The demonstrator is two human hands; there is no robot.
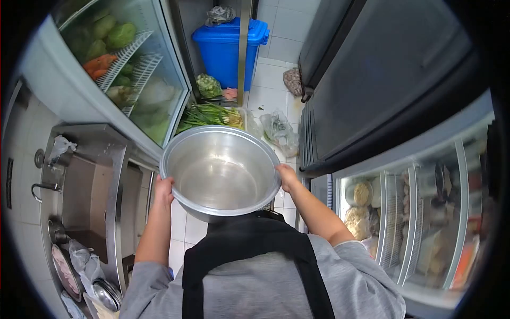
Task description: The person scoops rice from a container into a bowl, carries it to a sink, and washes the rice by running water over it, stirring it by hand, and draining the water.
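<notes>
A large round metal pot (220,178), empty inside, is held in front of my body by its rim. My left hand (164,190) grips the left side of the rim, with its fingers wrapped round the edge. On the right side, my right hand (287,177) is closed on the rim in the same way. Just beyond the pot, green leafy stalks (210,116) lie low down near the floor.
A metal sink (85,196) is at the left, below a glass-door fridge (122,69) of vegetables. Ahead are a blue bin (226,56) and plastic bags (280,133) on the tiled floor. Another glass-fronted fridge (411,218) stands at the right, near a dark cabinet (382,80).
</notes>
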